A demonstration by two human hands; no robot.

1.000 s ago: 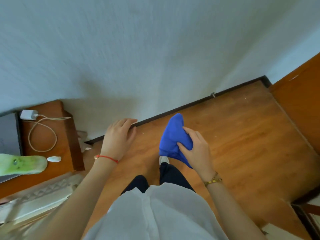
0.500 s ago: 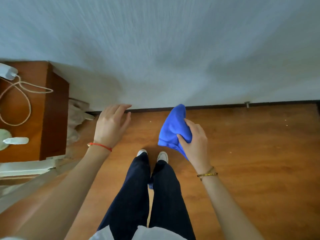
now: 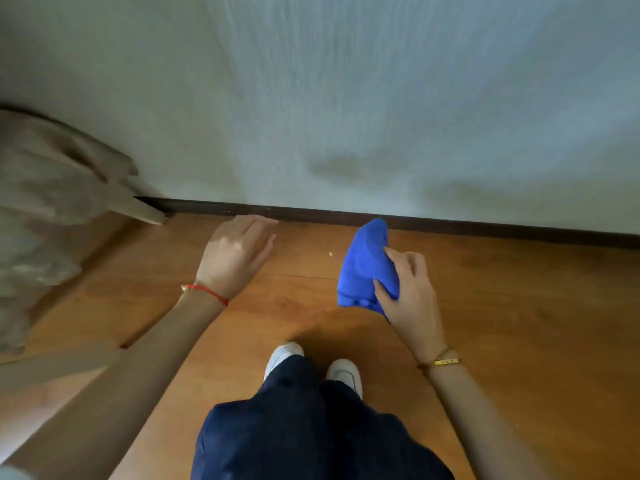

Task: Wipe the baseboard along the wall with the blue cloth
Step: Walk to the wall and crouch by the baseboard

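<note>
A dark brown baseboard [image 3: 485,228] runs along the foot of the pale wall, from left of centre to the right edge. My right hand [image 3: 412,292] grips a bunched blue cloth [image 3: 365,265]; the cloth's upper tip reaches the baseboard's lower edge, though I cannot tell whether it touches. My left hand [image 3: 237,252] hovers empty with fingers loosely spread, fingertips close to the baseboard, about a hand's width left of the cloth.
A blurred beige mass [image 3: 52,188] fills the left side and covers the baseboard's left end. My feet in white shoes [image 3: 282,356] stand on the wooden floor [image 3: 519,323] below the hands. A small crumb [image 3: 330,253] lies between the hands.
The view has dropped closer to the floor and wall. The wooden side table has left the frame. Both hands sit nearer the baseboard, and the cloth's tip has come up to it.
</note>
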